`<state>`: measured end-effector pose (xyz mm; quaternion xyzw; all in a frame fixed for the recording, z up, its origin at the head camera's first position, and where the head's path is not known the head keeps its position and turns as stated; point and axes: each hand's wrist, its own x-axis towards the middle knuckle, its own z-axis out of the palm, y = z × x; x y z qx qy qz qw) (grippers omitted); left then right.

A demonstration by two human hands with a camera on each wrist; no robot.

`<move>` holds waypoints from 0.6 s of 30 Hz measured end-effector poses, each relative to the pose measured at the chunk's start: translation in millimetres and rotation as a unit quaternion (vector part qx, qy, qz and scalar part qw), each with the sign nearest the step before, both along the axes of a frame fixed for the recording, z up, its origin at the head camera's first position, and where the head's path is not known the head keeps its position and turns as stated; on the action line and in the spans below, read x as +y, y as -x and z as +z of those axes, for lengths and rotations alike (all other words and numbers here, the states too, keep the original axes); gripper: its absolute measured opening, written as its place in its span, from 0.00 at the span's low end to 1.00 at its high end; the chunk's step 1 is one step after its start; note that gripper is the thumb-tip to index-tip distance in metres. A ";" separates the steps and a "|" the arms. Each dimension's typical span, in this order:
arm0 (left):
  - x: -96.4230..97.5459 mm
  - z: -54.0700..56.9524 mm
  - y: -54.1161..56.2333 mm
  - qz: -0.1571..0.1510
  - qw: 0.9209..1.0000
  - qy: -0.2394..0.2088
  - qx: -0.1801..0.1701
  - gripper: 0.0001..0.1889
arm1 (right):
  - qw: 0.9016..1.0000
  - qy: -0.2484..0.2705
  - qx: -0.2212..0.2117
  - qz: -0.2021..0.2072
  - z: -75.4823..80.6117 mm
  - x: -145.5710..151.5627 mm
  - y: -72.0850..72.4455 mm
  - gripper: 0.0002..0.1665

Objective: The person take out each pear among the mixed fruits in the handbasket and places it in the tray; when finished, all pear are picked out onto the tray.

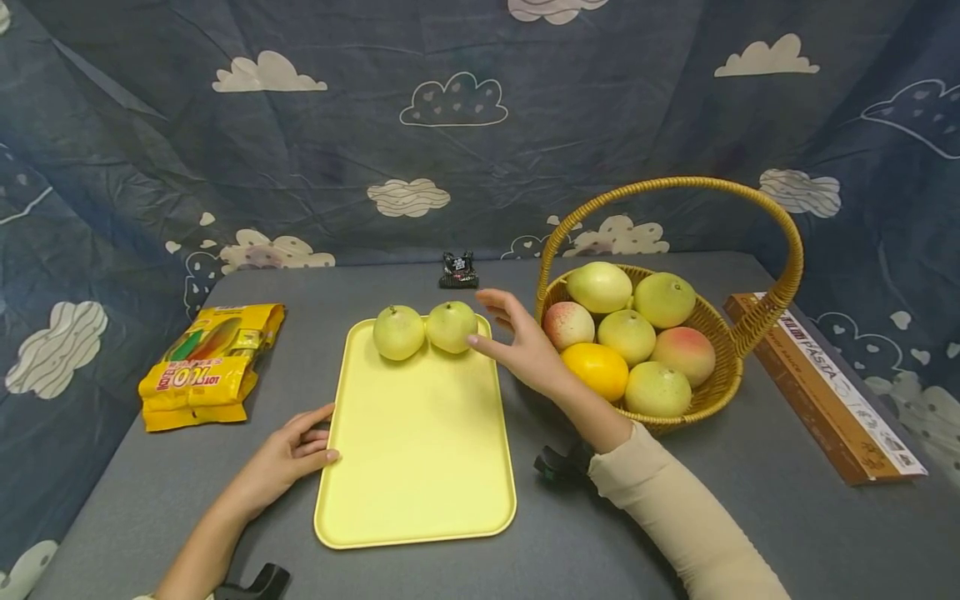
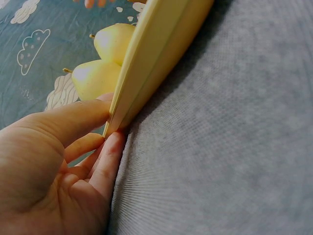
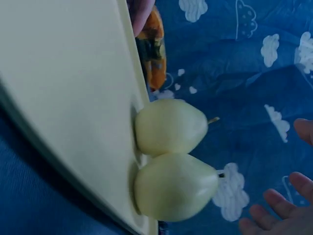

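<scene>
Two pale green pears, the left one (image 1: 398, 333) and the right one (image 1: 452, 327), stand side by side at the far end of a yellow tray (image 1: 416, 458). My left hand (image 1: 288, 454) holds the tray's left edge, thumb at the rim and fingers low against the side, as the left wrist view shows. Fingers spread, my right hand (image 1: 525, 346) hovers beside the right pear. In the right wrist view its fingers (image 3: 279, 203) are apart from both pears and hold nothing.
A wicker basket (image 1: 723, 392) with a tall handle, full of pears, peaches and a yellow fruit, stands right of the tray. Beyond it lies a long pasta box (image 1: 825, 387). A yellow snack bag (image 1: 210, 362) lies left; a small black packet (image 1: 458, 271) sits behind the tray.
</scene>
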<state>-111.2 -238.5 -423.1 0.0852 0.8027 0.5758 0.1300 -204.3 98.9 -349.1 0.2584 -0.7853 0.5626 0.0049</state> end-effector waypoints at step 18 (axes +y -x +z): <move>-0.1 -0.5 -0.1 -0.004 1.000 -0.001 0.006 0.37 | 0.991 0.007 0.107 -0.077 50.1 89.7 -32.1 0.37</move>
